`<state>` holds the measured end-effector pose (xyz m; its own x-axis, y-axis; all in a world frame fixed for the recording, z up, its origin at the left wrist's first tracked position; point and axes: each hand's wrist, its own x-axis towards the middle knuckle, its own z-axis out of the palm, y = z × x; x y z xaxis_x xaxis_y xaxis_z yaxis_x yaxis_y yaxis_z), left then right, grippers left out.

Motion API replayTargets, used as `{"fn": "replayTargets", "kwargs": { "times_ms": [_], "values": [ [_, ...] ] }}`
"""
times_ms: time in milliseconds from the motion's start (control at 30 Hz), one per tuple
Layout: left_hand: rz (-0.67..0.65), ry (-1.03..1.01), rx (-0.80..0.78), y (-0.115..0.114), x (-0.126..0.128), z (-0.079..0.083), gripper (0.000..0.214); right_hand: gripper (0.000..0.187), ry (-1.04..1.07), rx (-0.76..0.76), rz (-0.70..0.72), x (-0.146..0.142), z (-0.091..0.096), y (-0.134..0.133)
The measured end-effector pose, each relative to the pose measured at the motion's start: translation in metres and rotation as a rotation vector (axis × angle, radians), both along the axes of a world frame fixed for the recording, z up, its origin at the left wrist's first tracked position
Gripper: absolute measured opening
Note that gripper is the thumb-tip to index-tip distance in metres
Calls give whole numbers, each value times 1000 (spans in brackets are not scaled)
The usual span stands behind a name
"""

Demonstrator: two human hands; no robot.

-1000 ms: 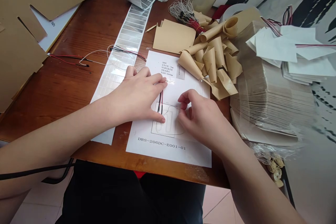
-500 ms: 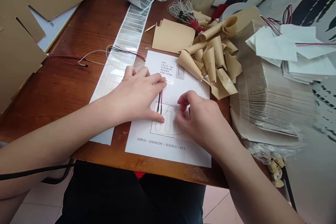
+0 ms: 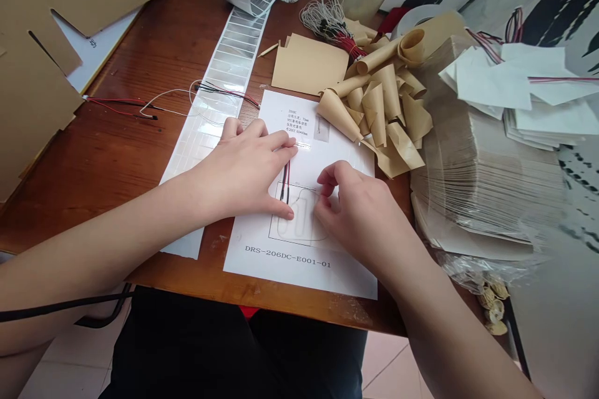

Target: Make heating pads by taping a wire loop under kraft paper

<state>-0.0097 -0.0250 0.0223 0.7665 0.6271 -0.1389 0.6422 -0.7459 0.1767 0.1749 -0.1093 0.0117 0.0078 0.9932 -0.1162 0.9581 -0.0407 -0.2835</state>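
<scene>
Wooden table [image 3: 126,149], dark brown, bearing all that follows. Cardboard [image 3: 42,112], folded, at left. Stack of thin sheets [image 3: 496,181] in clear wrap, at right. Printed sheet [image 3: 266,262], white, near the front edge, lettered DRS-206DC-E001-01. Left hand [image 3: 253,165], palm down over the sheet, fingers spread, thumb well apart from the forefinger, no grip made. Right hand [image 3: 350,199], on the sheet's right half, thumb and fingers curled close together; whether anything fine is pinched between them cannot be told. Printed rectangle [image 3: 272,218], in the sheet's lower half, enclosing pale loops [image 3: 299,218], wire or print not distinguishable. Pair of leads [image 3: 288,184], one red, one black, lying on the sheet between the hands; long axis near and far, leaning slightly, lower ends pointing toward the wearer and inside the rectangle, upper ends hidden under the left fingers. Handling note, by judgement: press the left fingertips steadily so the leads lie parallel and flat, rest the thumb lightly beside their ends without dragging them, and work the right fingertips low, with gentle tension, following the loops.
</scene>
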Motion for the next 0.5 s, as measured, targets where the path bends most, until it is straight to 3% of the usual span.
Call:
{"fn": "replayTargets", "kwargs": {
  "times_ms": [333, 500],
  "values": [
    [3, -3, -10, 0, 0, 1, 83, 15, -25, -16, 4, -2, 1, -1],
    [-8, -9, 5, 1, -1, -1, 83, 14, 19, 88, 10, 2, 1, -1]
  ]
}}
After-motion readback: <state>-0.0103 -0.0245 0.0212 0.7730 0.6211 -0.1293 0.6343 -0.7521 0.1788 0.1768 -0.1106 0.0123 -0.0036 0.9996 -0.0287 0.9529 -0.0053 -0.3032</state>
